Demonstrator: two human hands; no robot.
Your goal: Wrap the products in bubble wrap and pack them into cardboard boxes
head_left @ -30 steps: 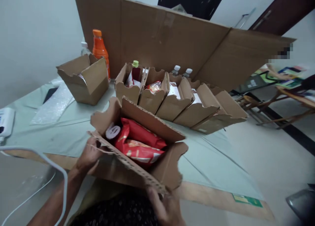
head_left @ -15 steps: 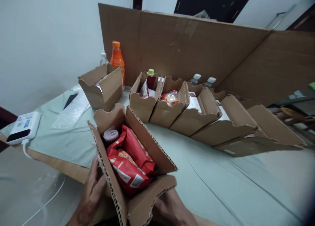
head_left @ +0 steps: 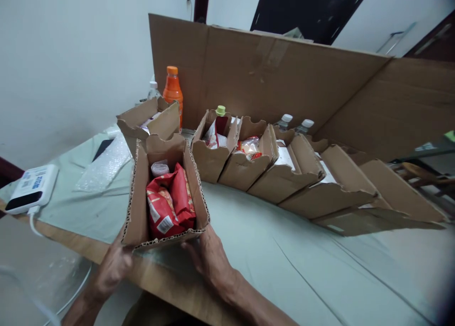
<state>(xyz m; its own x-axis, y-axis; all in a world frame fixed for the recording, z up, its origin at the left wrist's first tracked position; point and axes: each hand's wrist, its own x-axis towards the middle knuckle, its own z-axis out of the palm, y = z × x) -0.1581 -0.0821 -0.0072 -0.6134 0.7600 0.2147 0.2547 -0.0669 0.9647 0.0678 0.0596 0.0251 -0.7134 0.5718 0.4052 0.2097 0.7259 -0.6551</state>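
A small open cardboard box [head_left: 198, 193] is held between my two hands above the table's front edge. Inside it lie red printed snack packets [head_left: 170, 200] and, at the far end, a rolled piece of clear plastic [head_left: 160, 168]. My left hand [head_left: 115, 259] presses against the box's near left side. At its near right corner my right hand [head_left: 209, 252] grips from below; its fingertips are hidden by the box. Right behind the held box stands another cardboard box [head_left: 137, 120] with something pale in it.
A row of open cardboard boxes [head_left: 265, 186] stands to the right on the green cloth [head_left: 241, 231]. Behind are an orange bottle [head_left: 173, 91], clear bottles and a large cardboard screen [head_left: 241, 70]. Bubble wrap [head_left: 103, 167] and a white power bank [head_left: 32, 188] with a cable lie at the left.
Both hands have moved the held box away from me and slightly left, turning it so that it points straighter ahead. More of my forearms now shows.
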